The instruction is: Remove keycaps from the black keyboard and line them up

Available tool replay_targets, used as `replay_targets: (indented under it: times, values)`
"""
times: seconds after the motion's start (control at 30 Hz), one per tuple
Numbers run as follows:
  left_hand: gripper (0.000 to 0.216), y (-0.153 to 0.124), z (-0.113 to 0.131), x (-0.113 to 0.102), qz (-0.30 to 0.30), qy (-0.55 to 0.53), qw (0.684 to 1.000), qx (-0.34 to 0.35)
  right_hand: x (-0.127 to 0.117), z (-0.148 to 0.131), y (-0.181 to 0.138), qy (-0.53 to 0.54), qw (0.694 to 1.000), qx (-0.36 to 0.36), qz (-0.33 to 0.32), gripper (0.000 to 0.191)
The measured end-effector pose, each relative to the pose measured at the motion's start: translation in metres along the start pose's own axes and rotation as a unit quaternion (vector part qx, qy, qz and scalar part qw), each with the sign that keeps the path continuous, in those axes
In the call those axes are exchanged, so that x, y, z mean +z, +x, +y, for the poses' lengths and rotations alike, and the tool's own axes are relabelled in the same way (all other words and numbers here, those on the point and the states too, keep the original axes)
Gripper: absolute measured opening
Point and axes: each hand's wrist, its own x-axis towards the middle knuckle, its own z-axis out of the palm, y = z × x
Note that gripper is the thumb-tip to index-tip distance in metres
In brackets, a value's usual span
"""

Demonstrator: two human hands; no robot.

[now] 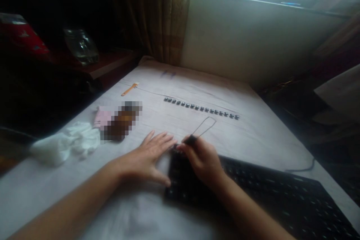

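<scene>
A black keyboard [270, 191] lies on the white sheet, reaching from the middle to the lower right. My left hand [146, 157] is spread at its left end, fingertips by the top-left corner and thumb on the near left part. In my right hand [202, 157] is a wire keycap puller [206, 124] with a black handle; its wire loop points away from me. My right fingertips are closed low at the keyboard's top-left corner, and what lies under them is hard to make out. Beyond the hands, a row of several dark keycaps [201, 108] runs across the sheet.
An orange-handled brush [129, 89] lies toward the far left. Crumpled white cloth [64, 142], a pink item [102, 117] and a blurred-out brown object [122, 122] sit left of my hands. A cable [302, 168] trails behind the keyboard. A glass jar [81, 47] stands on a side shelf.
</scene>
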Motion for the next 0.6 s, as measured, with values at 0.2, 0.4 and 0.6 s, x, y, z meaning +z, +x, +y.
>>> replay_targets:
  times: [0.2, 0.4, 0.6]
  values:
    - [0.105, -0.001, 0.0, -0.001, -0.005, -0.001, 1.0, -0.005, -0.004, -0.001, 0.006, 0.167, 0.98, 0.111, 0.011, 0.014]
    - [0.067, 0.003, 0.004, -0.002, 0.09, -0.052, 0.994, -0.029, -0.002, 0.004, 0.004, 0.181, 0.977, 0.103, 0.037, 0.012]
    - [0.021, 0.013, 0.015, 0.005, 0.221, -0.133, 0.966, -0.023, -0.001, 0.001, 0.002, 0.074, 0.996, 0.019, 0.035, 0.004]
